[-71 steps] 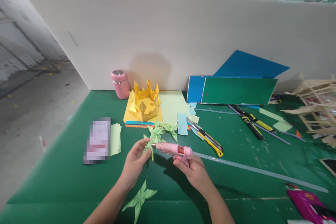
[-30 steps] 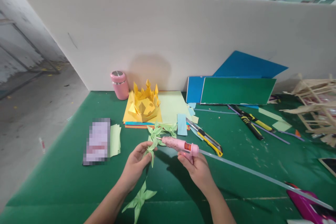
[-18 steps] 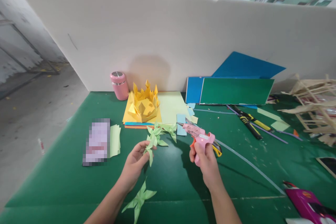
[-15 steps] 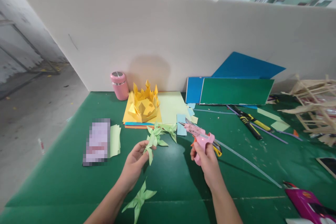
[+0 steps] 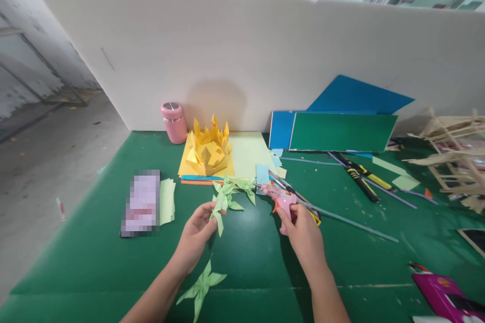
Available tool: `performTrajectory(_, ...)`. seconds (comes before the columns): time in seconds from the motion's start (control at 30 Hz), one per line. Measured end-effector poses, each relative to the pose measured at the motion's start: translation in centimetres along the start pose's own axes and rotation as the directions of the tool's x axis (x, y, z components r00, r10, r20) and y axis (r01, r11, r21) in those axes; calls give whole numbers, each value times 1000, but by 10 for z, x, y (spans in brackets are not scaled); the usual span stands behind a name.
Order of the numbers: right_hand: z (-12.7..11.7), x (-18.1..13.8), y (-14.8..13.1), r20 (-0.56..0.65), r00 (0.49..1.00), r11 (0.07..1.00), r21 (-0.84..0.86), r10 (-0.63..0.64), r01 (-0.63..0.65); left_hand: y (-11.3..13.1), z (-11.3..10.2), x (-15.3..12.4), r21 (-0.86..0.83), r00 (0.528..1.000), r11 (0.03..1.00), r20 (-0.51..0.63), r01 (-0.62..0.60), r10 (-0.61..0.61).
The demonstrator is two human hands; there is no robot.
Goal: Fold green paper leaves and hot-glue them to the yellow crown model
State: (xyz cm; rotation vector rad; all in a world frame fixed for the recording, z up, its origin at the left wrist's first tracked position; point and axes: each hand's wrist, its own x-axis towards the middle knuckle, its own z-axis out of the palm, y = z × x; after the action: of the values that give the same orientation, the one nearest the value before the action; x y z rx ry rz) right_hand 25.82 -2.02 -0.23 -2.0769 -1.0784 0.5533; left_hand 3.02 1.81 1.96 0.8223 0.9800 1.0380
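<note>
My left hand (image 5: 200, 227) pinches a petal of a light green folded paper flower (image 5: 224, 196), one of a joined cluster that reaches right to another flower (image 5: 246, 189). In my right hand (image 5: 303, 232) is a pink hot glue gun (image 5: 279, 201), its nozzle pointing left towards the cluster, a gap apart from it. A long pale glue stick (image 5: 352, 221) runs out from behind the gun to the right. A separate green paper flower (image 5: 202, 287) lies near the front, by my left forearm.
A yellow folded-paper crown (image 5: 208, 154) sits on stacked paper, beside a pink thermos (image 5: 174, 123). Left are a phone (image 5: 141, 203) and green paper slips (image 5: 167, 202). Right lie yellow-black pliers (image 5: 361, 176), a purple pouch-like item (image 5: 441, 287) and a wooden stick model (image 5: 450, 146). A white board (image 5: 246, 50) stands behind.
My right hand has turned and lowered the glue gun slightly, so its nozzle sits lower and further left, and the glue stick has swung up. My left hand keeps its hold on the flower.
</note>
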Motion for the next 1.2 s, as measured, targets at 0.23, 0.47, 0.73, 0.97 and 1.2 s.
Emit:
performTrajectory(0.23, 3, -10, -16, -37, 974, 974, 26, -225, 226, -4, 2, -1, 23, 1000, 1000, 17, -10, 9)
performTrajectory(0.47, 23, -52, -58, 214, 748, 775, 264, -628, 575, -3, 5, -3, 82, 998, 995, -24, -57, 60)
performTrajectory(0.73, 35, -54, -59, 104, 734, 735, 223, -671, 641, -14, 2, 0, 207, 981, 962, -41, -177, 189)
performTrajectory(0.97, 34, -53, -60, 27, 761, 751, 187, -648, 633, -11, 3, -2, 436, 945, 844, 55, -312, 322)
performTrajectory(1.2, 37, -53, -60, -17, 763, 752, 155, -646, 640, -9, 3, -3, 504, 935, 795, 78, -336, 346)
